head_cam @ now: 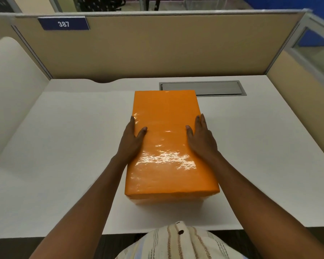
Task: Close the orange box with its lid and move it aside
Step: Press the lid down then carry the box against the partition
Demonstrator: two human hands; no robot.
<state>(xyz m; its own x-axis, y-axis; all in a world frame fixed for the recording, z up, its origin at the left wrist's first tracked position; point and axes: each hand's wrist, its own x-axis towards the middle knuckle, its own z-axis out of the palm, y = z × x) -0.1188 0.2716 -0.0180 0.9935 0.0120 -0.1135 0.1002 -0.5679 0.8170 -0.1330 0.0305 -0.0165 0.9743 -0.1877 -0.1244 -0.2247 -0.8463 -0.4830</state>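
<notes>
The orange box point(166, 200) stands in the middle of the white desk, with its glossy orange lid point(166, 128) sitting on top and covering it. My left hand point(131, 142) presses against the lid's left edge, thumb on top and fingers down the side. On the lid's right edge, my right hand point(201, 141) grips the same way. Only a thin strip of the box body shows below the lid at the near end.
A white desk point(64, 146) is walled by beige partitions at the back and right. A grey cable hatch point(219, 87) lies just behind the box. A cream curved panel point(9, 90) rises at the left. A sign reading 387 point(63, 23) hangs on the back partition.
</notes>
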